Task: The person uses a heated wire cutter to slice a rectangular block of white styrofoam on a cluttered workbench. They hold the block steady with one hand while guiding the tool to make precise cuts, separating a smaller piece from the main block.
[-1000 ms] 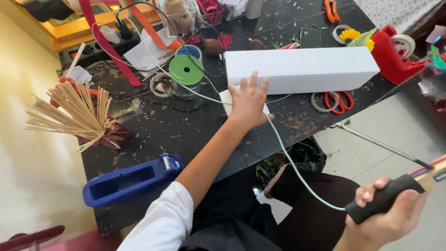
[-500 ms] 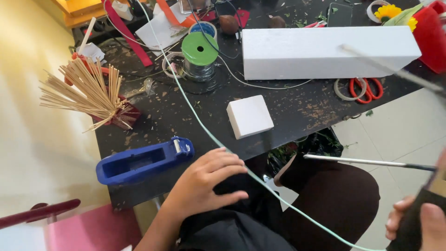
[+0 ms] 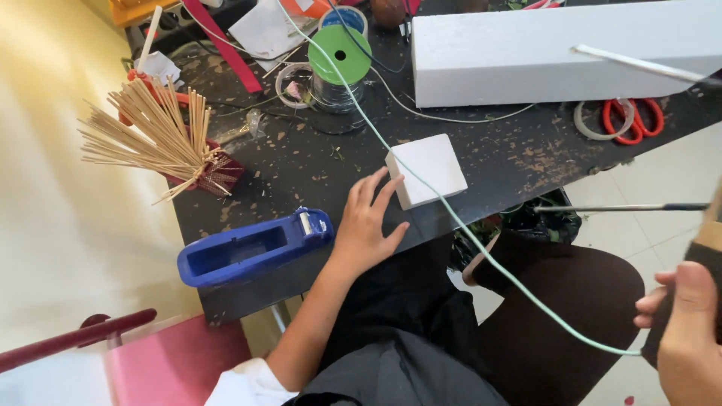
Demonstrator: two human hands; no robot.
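My left hand (image 3: 367, 225) lies flat on the black table (image 3: 301, 169) with fingers spread, its fingertips against the near left side of a small white foam block (image 3: 426, 169). My right hand (image 3: 688, 334) is low at the right edge, closed around a dark tool handle (image 3: 711, 263). A thin metal rod (image 3: 617, 207) reaches left from near that handle. A pale green cord (image 3: 481, 248) runs from a green spool (image 3: 340, 54) over the small block and down to my right hand. A long white foam block (image 3: 556, 49) lies at the back of the table.
A blue tape dispenser (image 3: 252, 246) sits left of my left hand near the table's front edge. A bundle of wooden sticks (image 3: 154, 139) stands at the left. Red-handled scissors (image 3: 632, 116) and a tape ring (image 3: 594, 120) lie at the right. My dark-clothed lap (image 3: 489, 323) is below the table.
My left hand has risen from my lap onto the table and spread beside the small foam block. The view has tilted down and closer.
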